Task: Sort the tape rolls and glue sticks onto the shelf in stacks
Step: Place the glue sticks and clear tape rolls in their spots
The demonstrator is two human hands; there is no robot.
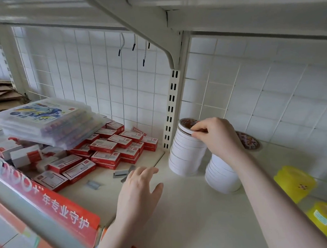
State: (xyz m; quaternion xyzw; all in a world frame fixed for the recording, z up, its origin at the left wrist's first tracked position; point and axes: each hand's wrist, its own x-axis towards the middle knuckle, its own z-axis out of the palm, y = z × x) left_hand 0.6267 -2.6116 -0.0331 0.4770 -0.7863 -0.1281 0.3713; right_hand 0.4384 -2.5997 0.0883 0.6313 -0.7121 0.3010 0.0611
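A tall stack of white tape rolls [186,152] stands on the cream shelf [190,207] beside the slotted upright. My right hand [215,136] pinches the top roll [186,125] of that stack, fingers curled over its rim. A shorter stack of white rolls [222,175] stands in front, partly hidden by my right forearm. One roll [248,140] lies flat behind my hand. My left hand [139,190] hovers open above the shelf, fingers spread, holding nothing. No glue sticks are visible.
Yellow tape rolls [294,182] lie at the right edge. Red staple boxes [103,147] are piled to the left under clear plastic cases [46,121]. Loose staple strips [121,173] lie near my left hand. A red carton [50,200] sits at the front left.
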